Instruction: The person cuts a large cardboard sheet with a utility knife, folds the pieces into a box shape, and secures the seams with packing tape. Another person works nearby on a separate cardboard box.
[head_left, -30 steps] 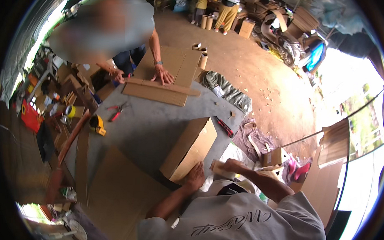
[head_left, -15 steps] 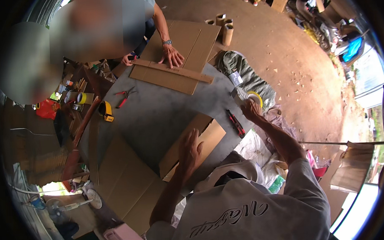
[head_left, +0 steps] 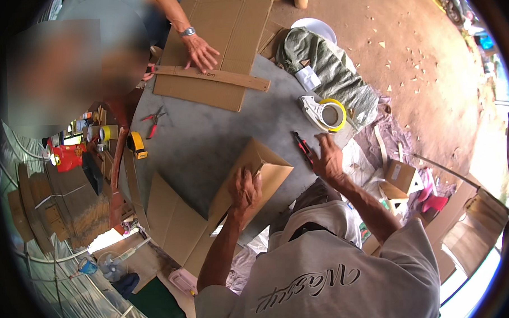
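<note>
A closed brown cardboard box (head_left: 274, 172) lies on the grey table (head_left: 209, 137) in front of me. My left hand (head_left: 245, 188) grips its upper edge with bent fingers. Just to the right of the box, my right hand (head_left: 328, 161) has its fingers apart and holds nothing. Beside those fingertips lies a red and black utility knife (head_left: 302, 148); whether they touch it I cannot tell. Beyond the knife, at the table's right edge, rests a white tape dispenser (head_left: 314, 113) with a roll of yellow tape (head_left: 341, 112).
Across the table, a co-worker's hand (head_left: 201, 51) presses a wooden ruler (head_left: 235, 80) onto a cardboard sheet (head_left: 207, 99). Red-handled pliers (head_left: 152, 128) and a yellow tape measure (head_left: 136, 145) lie at left. Folded cardboard (head_left: 175, 215) leans near my left arm; a grey-green tarp (head_left: 335, 66) bunches at right.
My right hand has let go of the tape dispenser and moved nearer, beside the utility knife. My left hand has curled its fingers on the box. The view has shifted.
</note>
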Tool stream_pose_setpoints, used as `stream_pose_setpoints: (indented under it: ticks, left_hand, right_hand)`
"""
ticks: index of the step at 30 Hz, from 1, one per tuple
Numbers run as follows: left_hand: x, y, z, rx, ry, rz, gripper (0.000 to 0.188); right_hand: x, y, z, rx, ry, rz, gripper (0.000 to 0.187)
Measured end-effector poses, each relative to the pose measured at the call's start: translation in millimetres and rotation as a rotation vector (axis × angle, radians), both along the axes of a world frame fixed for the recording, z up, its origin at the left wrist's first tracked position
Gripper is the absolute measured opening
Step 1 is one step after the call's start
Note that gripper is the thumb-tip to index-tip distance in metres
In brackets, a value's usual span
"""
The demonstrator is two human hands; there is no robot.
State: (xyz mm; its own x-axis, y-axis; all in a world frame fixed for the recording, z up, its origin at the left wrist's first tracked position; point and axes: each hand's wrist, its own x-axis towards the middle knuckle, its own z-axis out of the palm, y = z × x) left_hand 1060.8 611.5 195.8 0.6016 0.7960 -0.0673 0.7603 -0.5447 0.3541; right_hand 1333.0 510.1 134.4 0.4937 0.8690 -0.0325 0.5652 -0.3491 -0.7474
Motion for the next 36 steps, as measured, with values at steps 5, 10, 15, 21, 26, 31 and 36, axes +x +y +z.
stream_pose_setpoints:
  ticks: [5,10,15,21,26,31,36]
  left_hand:
    - [6,10,9,-0.052,-0.055,-0.043,0.042]
    - [5,10,6,-0.076,-0.067,-0.072,0.042]
    - [2,-2,7,-0.021,-0.043,-0.174,0.05]
    - [6,-1,9,-0.099,-0.061,-0.139,0.051]
    - [13,-3,10,-0.094,-0.068,-0.131,0.05]
    - [10,-3,7,-0.064,-0.015,-0.153,0.05]
    - [5,-5,3,-0.045,-0.025,-0.167,0.049]
  right_hand:
    - [-22,-17,-43,-0.131,-0.091,-0.026,0.052]
    - [-30,-9,-55,-0.185,-0.022,-0.033,0.039]
    - [-35,-9,-55,-0.074,0.006,0.016,0.021]
    - [-25,-32,-36,-0.203,0.943,-0.245,0.023]
    - [-37,-60,-38,0.071,1.42,-0.405,0.034]
    - [-41,-92,-50,-0.015,1.52,-0.3,0.024]
    - [-52,-104,-53,-0.126,1.394,-0.365,0.027]
